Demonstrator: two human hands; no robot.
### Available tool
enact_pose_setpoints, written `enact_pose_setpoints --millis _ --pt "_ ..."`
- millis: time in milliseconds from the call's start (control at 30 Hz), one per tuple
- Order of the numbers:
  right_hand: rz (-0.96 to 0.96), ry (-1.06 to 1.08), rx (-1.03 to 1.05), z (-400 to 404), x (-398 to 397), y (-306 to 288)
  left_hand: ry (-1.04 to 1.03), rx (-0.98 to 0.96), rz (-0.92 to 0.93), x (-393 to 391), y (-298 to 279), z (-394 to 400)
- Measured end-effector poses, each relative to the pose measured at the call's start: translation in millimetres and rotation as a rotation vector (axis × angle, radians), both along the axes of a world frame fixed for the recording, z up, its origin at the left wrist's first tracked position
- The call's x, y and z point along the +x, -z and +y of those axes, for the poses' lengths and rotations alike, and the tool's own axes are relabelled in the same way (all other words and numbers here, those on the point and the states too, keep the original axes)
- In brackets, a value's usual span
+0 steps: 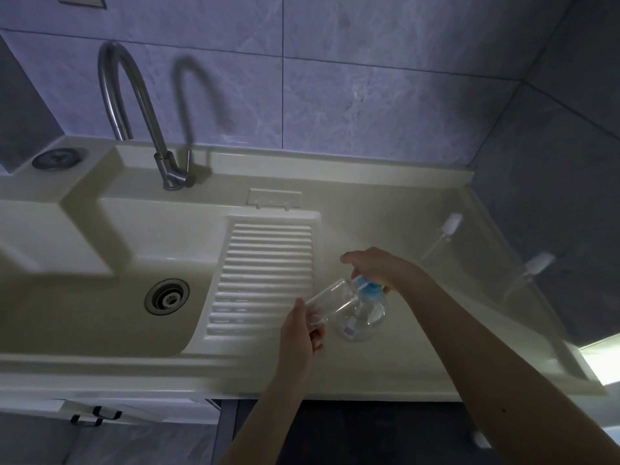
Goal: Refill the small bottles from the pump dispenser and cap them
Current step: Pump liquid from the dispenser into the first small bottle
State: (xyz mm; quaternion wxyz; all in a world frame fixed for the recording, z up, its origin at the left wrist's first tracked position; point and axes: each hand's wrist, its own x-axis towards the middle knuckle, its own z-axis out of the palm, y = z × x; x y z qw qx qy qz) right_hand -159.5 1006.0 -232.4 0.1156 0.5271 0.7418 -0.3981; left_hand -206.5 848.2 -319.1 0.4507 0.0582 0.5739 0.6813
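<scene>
Pump dispenser (364,317), clear, blue top, standing on my counter (385,370) at 5 o'clock from the faucet (134,105); my right hand (375,266) presses its pump head; my left hand (300,333) grips a small bottle (330,302), tilted, mouth at the nozzle; two more bottles at 2 o'clock, blurred.

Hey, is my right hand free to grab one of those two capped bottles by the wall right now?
Probably not yet. The right hand rests on the blue pump of the dispenser. The path to the two capped bottles looks open counter, so once it lets go, likely yes.
</scene>
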Motion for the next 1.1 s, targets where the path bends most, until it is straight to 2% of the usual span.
enact_pose_setpoints --millis 100,300,400,533,633,933,1100 --pt "0.001 0.011 0.113 -3 -1 3 -0.020 -0.026 -0.007 2 -1 -1" --pt "-0.028 -0.027 0.161 -4 -2 5 -0.005 -0.027 -0.007 2 -2 -4" --pt "-0.032 -0.032 0.110 -3 -4 3 -0.011 -0.026 -0.009 2 -3 -4" --pt "-0.037 -0.034 -0.075 -2 -3 -6 -0.023 -0.018 -0.021 4 -4 -2" --pt "-0.063 -0.063 -0.099 0 -1 -7 -0.031 -0.015 -0.018 3 -4 -2" --pt "-0.046 -0.129 0.203 -4 1 5 -0.049 -0.043 -0.009 3 -3 -3" --pt "-0.074 -0.159 0.222 -2 0 9 -0.059 -0.059 -0.013 2 -3 -2"
